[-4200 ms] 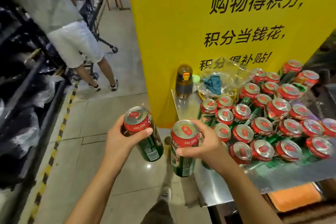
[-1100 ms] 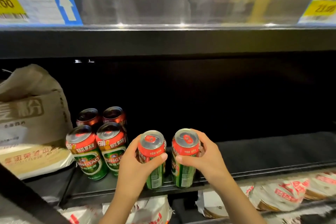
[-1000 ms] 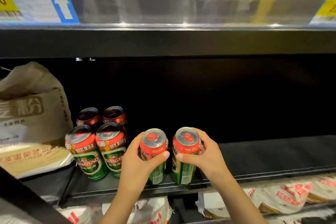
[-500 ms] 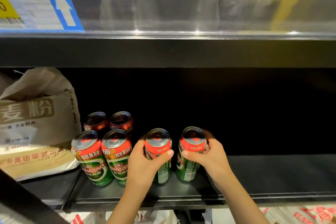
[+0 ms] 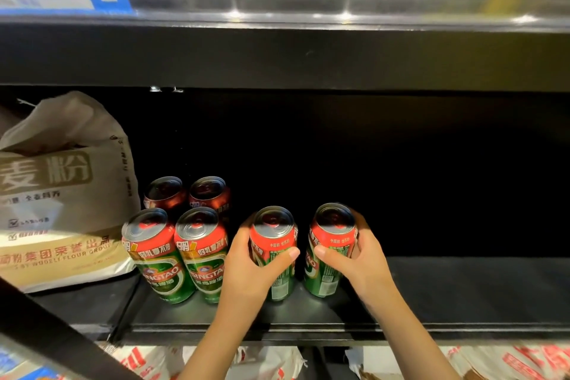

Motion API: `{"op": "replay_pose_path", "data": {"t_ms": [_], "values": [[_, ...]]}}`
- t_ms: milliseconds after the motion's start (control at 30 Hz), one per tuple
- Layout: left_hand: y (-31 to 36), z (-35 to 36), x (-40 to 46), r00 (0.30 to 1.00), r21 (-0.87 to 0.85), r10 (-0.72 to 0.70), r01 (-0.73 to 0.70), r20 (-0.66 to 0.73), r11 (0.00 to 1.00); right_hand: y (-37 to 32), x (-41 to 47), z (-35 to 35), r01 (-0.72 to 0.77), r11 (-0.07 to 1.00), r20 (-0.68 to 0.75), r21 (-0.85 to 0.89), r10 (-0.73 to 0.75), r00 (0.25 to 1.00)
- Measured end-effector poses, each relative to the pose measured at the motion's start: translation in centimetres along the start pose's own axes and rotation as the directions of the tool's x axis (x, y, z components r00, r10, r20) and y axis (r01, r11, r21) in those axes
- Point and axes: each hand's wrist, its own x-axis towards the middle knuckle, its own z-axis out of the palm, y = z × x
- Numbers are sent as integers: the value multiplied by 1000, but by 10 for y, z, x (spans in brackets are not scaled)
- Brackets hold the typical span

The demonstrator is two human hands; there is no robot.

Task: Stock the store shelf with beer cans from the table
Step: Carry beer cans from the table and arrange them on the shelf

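Both forearms are bare up to the frame edge, no sleeves showing. The left hand [image 5: 246,271] and right hand [image 5: 361,268] wear no gloves, and apparently no rings, though the fingers are partly hidden.

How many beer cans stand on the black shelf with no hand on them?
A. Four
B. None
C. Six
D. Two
A: four free cans stand in a two-by-two block beside the flour bag on the black shelf, while the left hand and the right hand each keep a grip on one further can.
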Motion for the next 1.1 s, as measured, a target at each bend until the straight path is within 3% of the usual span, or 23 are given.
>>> {"op": "replay_pose_path", "data": {"t_ms": [133,267,567,967,1100], "values": [[-20,1,-7,999,45,25,-26,21,999,17,-11,4,-16,1000,9,6,16,1000],[-52,5,-13,999,144,-37,34,19,989,37,-20,15,-22,998,-48,-51,19,999],[-68,7,-14,996,193,-56,69,-72,979,53,-20,20,-35,993,-110,-114,22,994],[-71,2,-16,999,252,4,5,-35,968,49,-23,16,-46,993,-34,-109,43,999],[-70,2,-16,999,203,-37,39,-16,978,48,-23,16,-55,995,-19,-85,54,998]]}}
